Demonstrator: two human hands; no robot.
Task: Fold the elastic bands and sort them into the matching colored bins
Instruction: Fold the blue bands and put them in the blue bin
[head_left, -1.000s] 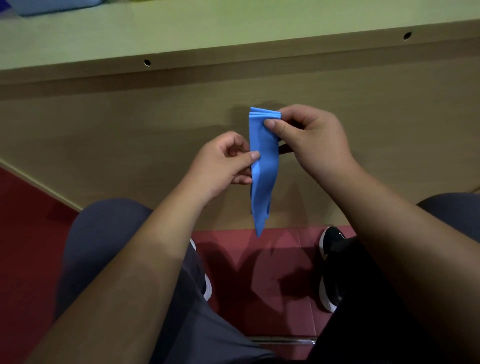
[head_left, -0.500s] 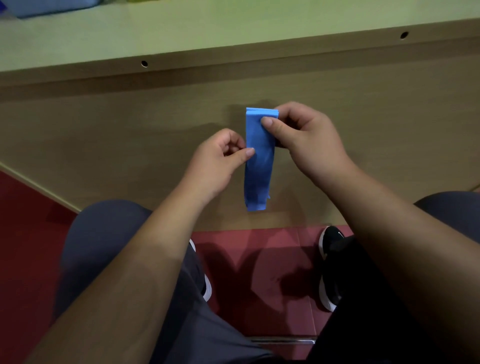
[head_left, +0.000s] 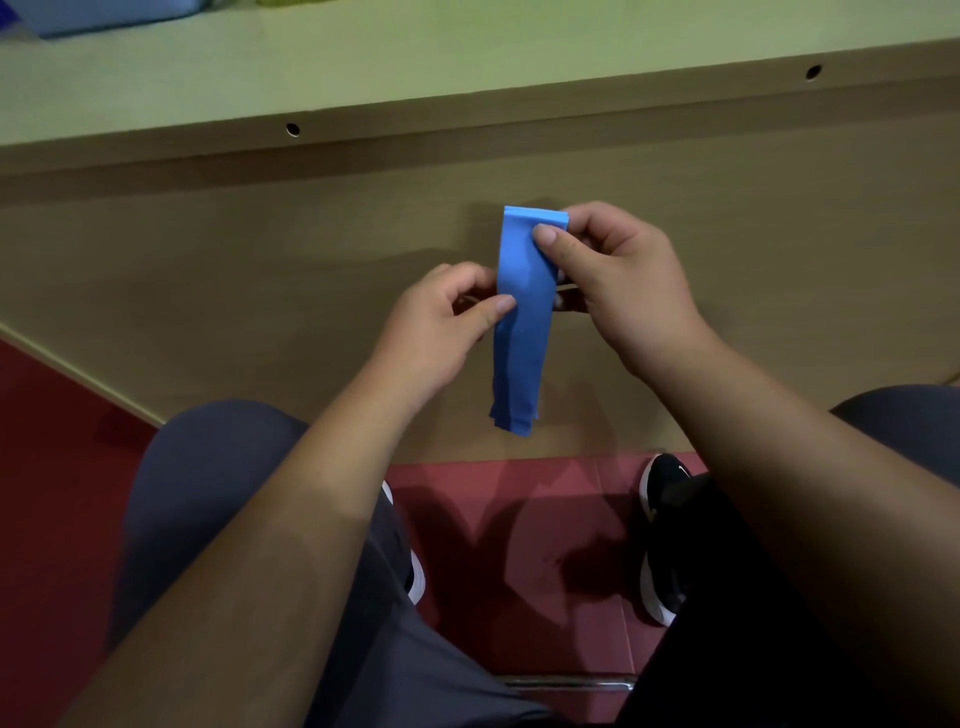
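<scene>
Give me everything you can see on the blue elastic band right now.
The blue elastic band is a flat, matte, rubbery-looking strip folded into several layers, fold on top, uneven loose ends below. It hangs nearly upright in the air before the desk's wooden front panel. The right hand pinches its top right corner, thumb on the near face; the left hand pinches its left edge at mid-height.

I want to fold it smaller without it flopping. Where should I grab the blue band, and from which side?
Probably the band at its loose bottom end, pinched flat from the left, where the left hand sits. The right hand pinches the top fold, and the layers hang straight, splaying below.
</scene>
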